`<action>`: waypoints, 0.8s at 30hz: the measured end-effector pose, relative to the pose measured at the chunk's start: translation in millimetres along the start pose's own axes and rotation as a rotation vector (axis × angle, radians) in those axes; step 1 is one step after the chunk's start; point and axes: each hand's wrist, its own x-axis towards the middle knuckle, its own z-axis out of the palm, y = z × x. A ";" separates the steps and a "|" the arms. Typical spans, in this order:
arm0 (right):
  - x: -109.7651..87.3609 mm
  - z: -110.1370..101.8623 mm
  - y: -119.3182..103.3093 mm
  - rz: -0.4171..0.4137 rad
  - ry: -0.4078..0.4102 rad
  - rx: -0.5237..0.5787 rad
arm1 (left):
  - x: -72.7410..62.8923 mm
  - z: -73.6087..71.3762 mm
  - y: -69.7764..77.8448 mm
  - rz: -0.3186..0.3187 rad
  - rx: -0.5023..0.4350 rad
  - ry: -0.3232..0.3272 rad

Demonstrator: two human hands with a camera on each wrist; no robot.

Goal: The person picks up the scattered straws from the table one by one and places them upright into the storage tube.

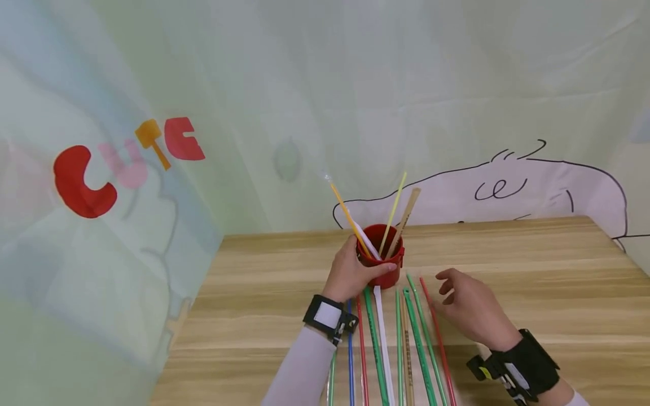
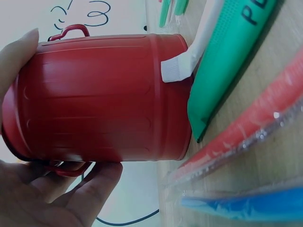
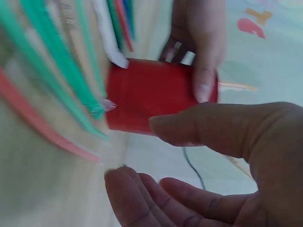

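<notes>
A red, ribbed cylindrical cup with small looped handles stood upright near the far edge of the table. In it leaned an orange straw in clear wrap, a white slender straw, a slim yellow straw and a brown flat-looking straw. By that count the filling looked partly done: four were in, and ten more lay outside.

The left hand grasped the cup, its thumb across the near side and its fingers bent round the other.

In front of the cup, side by side, lay a thin green straw, a blue one, a red one, a wide green paper-wrapped one, a white paper-wrapped one, and five more in green, brown and red, ending with a thin red straw. Whether the white one's tip met the cup's base could not be told.

The right hand hung just beside that last straw, fingers loosely bent, thumb well apart from them, nothing between.

Beneath everything was a wood-grained table; behind rose a pale printed cloth.
</notes>
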 end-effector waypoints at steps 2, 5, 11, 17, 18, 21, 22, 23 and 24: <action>-1.3 4.6 2.9 0.020 -0.022 -0.021 | 0.7 -0.1 -0.1 0.002 -0.003 0.000; -2.0 13.4 7.6 0.060 -0.062 -0.036 | 1.2 -0.4 -0.1 0.003 -0.001 0.000; -7.1 31.9 12.2 0.093 -0.093 -0.006 | 1.3 -0.1 0.4 0.000 0.004 0.001; -6.8 43.6 9.9 0.078 -0.059 -0.044 | 1.7 -0.6 1.7 0.003 0.004 0.004; -6.6 44.3 9.4 0.083 -0.059 -0.047 | 1.7 -0.5 1.5 0.002 0.005 0.004; -6.0 44.2 8.9 0.112 -0.072 -0.042 | 1.2 -0.6 1.3 0.001 0.001 0.005; -6.0 43.7 9.0 0.125 -0.079 -0.035 | 0.8 -0.6 1.2 0.000 0.001 0.005; -6.2 42.8 9.4 0.134 -0.085 -0.028 | 0.4 -0.7 1.1 -0.001 0.001 0.005; -6.5 41.6 9.8 0.142 -0.091 -0.022 | 0.1 -0.8 0.9 -0.002 0.001 0.004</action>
